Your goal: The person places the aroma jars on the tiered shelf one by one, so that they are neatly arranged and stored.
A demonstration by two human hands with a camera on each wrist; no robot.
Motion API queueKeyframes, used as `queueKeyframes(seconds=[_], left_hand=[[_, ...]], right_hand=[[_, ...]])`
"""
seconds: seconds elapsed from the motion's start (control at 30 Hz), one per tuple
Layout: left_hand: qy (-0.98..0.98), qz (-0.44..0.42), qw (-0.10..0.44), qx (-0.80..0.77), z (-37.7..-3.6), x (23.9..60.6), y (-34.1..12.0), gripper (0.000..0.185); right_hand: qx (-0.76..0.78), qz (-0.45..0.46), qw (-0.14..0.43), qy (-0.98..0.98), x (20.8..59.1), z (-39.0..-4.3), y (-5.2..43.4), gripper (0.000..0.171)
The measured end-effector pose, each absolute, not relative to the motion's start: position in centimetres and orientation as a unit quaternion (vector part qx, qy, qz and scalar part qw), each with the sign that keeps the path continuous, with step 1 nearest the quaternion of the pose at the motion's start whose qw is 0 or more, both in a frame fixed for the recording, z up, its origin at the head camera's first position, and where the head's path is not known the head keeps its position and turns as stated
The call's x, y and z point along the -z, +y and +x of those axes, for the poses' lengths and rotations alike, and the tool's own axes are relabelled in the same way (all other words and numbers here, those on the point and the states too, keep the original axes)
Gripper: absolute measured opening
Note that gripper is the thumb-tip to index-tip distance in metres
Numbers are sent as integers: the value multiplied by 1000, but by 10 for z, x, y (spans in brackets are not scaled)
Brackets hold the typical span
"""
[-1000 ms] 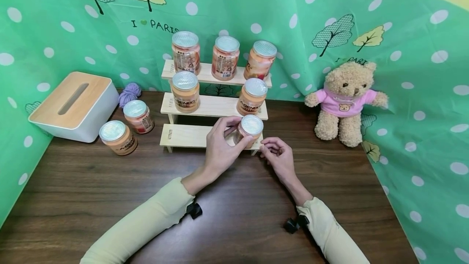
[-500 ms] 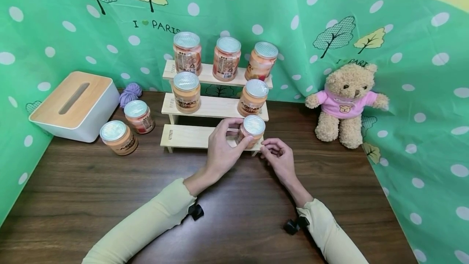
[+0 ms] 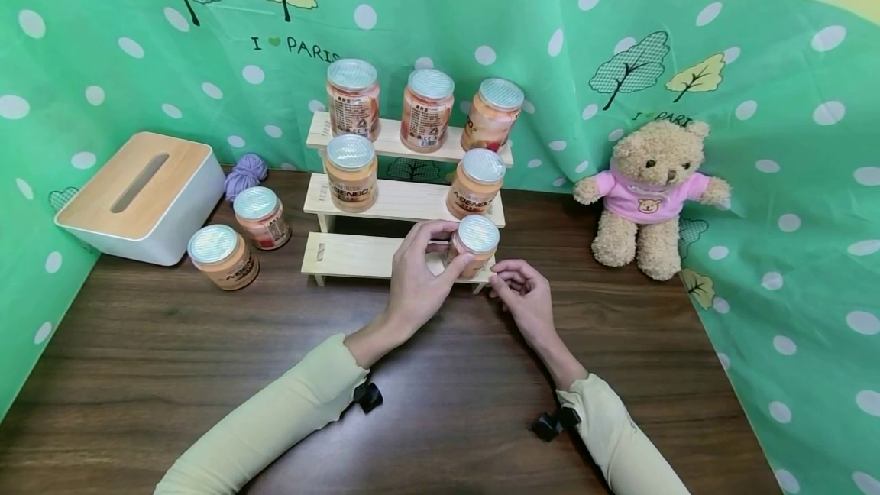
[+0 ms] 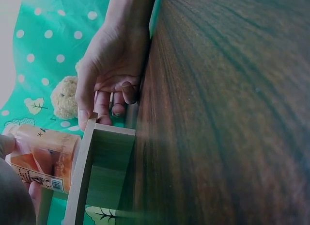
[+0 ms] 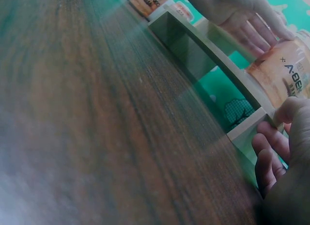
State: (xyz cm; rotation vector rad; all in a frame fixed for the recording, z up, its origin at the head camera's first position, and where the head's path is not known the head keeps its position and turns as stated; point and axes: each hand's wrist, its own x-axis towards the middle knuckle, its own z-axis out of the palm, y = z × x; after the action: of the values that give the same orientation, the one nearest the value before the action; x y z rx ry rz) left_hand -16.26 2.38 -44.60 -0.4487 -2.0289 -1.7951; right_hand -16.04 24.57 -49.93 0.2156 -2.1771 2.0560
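**Jar on the bottom step, left hand around it**

Nothing of note has shifted since a second ago; your left hand had the jar then and has it now, and the slight slide of the whole scene looks like your head moving, not your hands

You have the jar (image 3: pixel 473 245) standing upright on the right end of the lowest step of the wooden rack (image 3: pixel 344 256), its long axis vertical and its silver lid facing up; it lies straight ahead of your hands, between them and the middle step; your left hand (image 3: pixel 421 273) is the nearer one, fingers and thumb curled round the jar's side from the left; your right hand (image 3: pixel 524 295) sits just beside the rack's right corner with fingers loosely curled, grasping nothing; whether it touches the rack's edge I cannot tell

Further out, two jars stand on the middle step and three on the top one; two more jars (image 3: pixel 237 237) wait on the table (image 3: pixel 206 357) to the left of the rack, near the tissue box (image 3: pixel 140 195) and the purple yarn ball (image 3: pixel 246 173); the teddy bear (image 3: pixel 649 197) sits well apart on the right
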Motion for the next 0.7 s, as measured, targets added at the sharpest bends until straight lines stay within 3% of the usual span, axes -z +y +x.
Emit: queueKeyframes(seconds=[0.7], left_hand=[[-720,-155,208,643,-139,439,0,41]], right_hand=[[-684,74,71,-722,499,-160,245,18]])
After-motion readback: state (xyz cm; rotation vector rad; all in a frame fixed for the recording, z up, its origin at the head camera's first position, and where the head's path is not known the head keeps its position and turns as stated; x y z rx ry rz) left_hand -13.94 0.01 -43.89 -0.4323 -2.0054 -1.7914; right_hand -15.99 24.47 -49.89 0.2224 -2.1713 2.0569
